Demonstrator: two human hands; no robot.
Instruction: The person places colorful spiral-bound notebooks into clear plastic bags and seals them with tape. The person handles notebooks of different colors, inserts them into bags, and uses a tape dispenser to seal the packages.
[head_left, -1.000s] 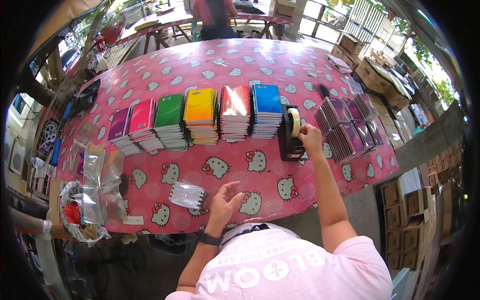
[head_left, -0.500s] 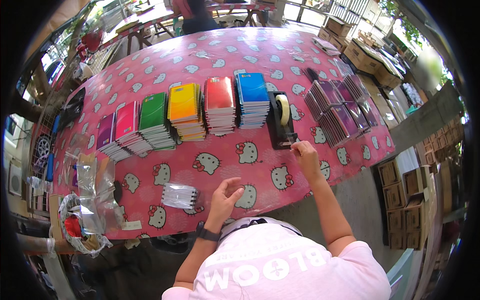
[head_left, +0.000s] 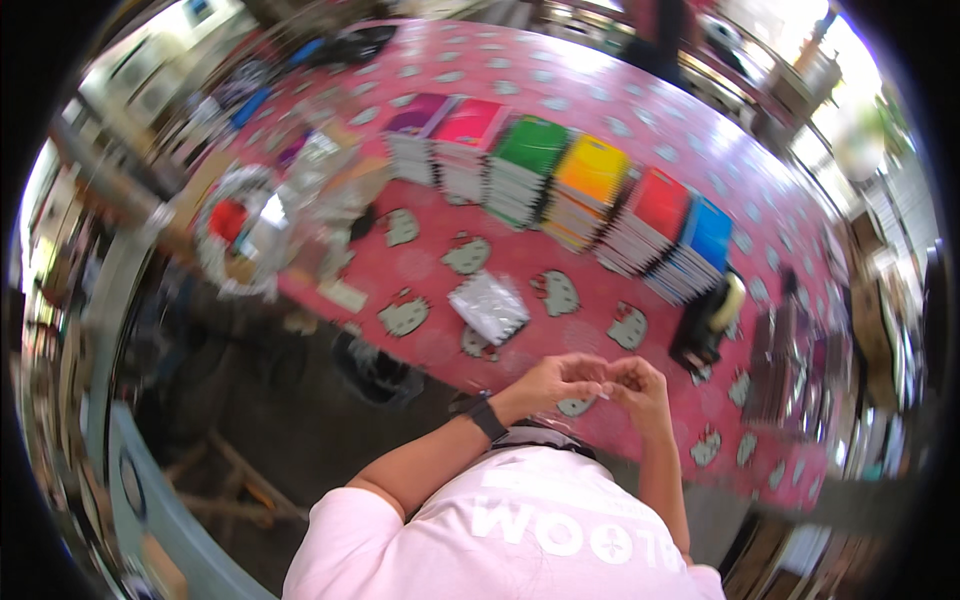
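My left hand (head_left: 560,385) and my right hand (head_left: 640,388) meet over the table's near edge, fingertips together. Between them shows a small pale strip, a piece of tape (head_left: 603,394), pinched by my right fingers; my left thumb and fingers close at its other side. A small spiral notebook bundle in clear plastic wrap (head_left: 488,306) lies on the table, just beyond my left hand. To the right of my hands stands a black tape dispenser (head_left: 695,345) with a pale tape roll (head_left: 728,302).
Stacks of spiral notebooks run in a row: purple (head_left: 418,115), pink (head_left: 470,122), green (head_left: 532,145), yellow (head_left: 590,168), red (head_left: 658,205) and blue (head_left: 706,235). Wrapped dark purple notebooks (head_left: 795,365) stand at right. Clear plastic bags (head_left: 320,190) lie at left on the pink patterned table (head_left: 415,265).
My right hand has left the tape dispenser and come to my left hand, bringing a piece of tape. My left hand has closed from its open pose. The view has turned to the left.
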